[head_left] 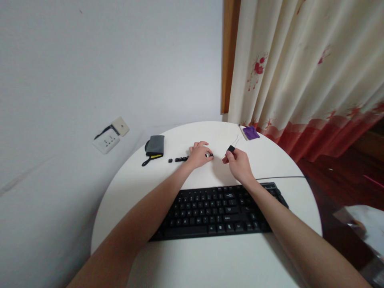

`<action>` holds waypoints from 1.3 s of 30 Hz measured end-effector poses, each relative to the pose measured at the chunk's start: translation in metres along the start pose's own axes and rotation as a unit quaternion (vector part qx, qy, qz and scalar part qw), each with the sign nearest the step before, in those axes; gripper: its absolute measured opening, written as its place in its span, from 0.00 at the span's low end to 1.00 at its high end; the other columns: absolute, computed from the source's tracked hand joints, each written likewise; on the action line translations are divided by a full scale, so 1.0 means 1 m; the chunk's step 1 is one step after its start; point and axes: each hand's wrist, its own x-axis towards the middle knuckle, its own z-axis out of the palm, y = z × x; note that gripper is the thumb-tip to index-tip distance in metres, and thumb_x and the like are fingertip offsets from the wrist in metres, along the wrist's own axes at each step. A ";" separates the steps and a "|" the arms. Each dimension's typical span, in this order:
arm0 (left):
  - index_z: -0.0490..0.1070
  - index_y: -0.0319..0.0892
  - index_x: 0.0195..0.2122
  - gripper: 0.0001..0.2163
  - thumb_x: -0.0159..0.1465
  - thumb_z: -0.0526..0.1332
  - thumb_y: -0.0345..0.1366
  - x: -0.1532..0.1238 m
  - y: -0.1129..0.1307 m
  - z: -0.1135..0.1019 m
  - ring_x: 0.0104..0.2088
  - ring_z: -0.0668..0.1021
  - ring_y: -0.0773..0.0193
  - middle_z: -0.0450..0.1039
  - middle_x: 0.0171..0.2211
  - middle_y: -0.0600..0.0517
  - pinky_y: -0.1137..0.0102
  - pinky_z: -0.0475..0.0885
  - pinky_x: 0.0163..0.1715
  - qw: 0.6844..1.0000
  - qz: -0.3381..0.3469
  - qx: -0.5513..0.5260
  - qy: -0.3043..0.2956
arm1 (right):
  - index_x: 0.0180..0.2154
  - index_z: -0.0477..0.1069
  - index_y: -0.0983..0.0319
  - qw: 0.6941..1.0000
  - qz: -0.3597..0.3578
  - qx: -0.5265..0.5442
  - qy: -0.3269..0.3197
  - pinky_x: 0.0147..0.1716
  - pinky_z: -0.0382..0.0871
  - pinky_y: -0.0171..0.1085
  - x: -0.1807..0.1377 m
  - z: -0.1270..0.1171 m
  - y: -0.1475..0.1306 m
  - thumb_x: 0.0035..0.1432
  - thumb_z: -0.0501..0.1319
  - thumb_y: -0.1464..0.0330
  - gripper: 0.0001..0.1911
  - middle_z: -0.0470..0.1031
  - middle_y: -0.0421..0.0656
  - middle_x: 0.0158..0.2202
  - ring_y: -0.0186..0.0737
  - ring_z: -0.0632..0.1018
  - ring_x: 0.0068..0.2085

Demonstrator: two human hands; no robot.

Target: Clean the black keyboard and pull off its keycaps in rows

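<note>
My left hand (198, 155) is over the table beyond the keyboard, thumb and forefinger closed on a small black keycap (211, 155); its other fingers are loosely bent. A row of several black keycaps (181, 159) lies to the left of this hand, its right end hidden behind the hand. My right hand (239, 162) grips a keycap puller with a black handle (231, 149) and thin wire loops at its ends. Below both hands lies a black keyboard (207, 212), partly covered by my forearms, with keys out of its top row.
A grey cloth pouch (155, 145) with a strap lies at the left of the round white table (192, 260). A light-handled brush (243, 133) and a purple cloth (251, 133) lie at the back right. The keyboard's cable (282, 177) runs off the right edge.
</note>
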 end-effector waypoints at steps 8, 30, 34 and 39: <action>0.80 0.51 0.39 0.08 0.59 0.68 0.43 0.000 0.000 -0.002 0.58 0.64 0.47 0.66 0.59 0.52 0.52 0.62 0.52 1.000 -0.017 -0.006 -0.021 | 0.28 0.71 0.62 1.000 0.002 0.000 -0.017 0.33 0.69 0.37 -0.003 0.000 -0.005 0.61 0.54 0.65 0.13 0.79 0.46 0.26 0.41 0.79 0.29; 0.78 0.48 0.45 0.10 0.63 0.63 0.39 -0.001 0.002 -0.006 0.55 0.68 0.51 0.71 0.53 0.49 0.54 0.64 0.53 0.995 0.050 -0.060 0.066 | 0.30 0.74 0.64 0.994 -0.049 -0.046 -0.092 0.31 0.66 0.36 0.002 -0.010 -0.009 0.60 0.57 0.64 0.12 0.78 0.45 0.27 0.40 0.76 0.29; 0.78 0.45 0.43 0.09 0.66 0.59 0.34 -0.003 0.010 -0.010 0.50 0.72 0.56 0.75 0.47 0.48 0.58 0.66 0.55 0.979 0.151 -0.114 0.070 | 0.27 0.73 0.63 0.966 -0.105 -0.030 -0.234 0.29 0.64 0.34 -0.003 -0.024 -0.026 0.59 0.59 0.65 0.12 0.74 0.39 0.23 0.36 0.72 0.26; 0.78 0.43 0.40 0.08 0.65 0.59 0.32 -0.004 0.015 -0.004 0.46 0.74 0.58 0.77 0.42 0.48 0.60 0.69 0.51 0.964 0.215 -0.152 0.036 | 0.23 0.71 0.63 0.934 -0.105 -0.009 -0.342 0.26 0.62 0.33 -0.012 -0.034 -0.040 0.57 0.61 0.66 0.12 0.72 0.37 0.20 0.33 0.69 0.23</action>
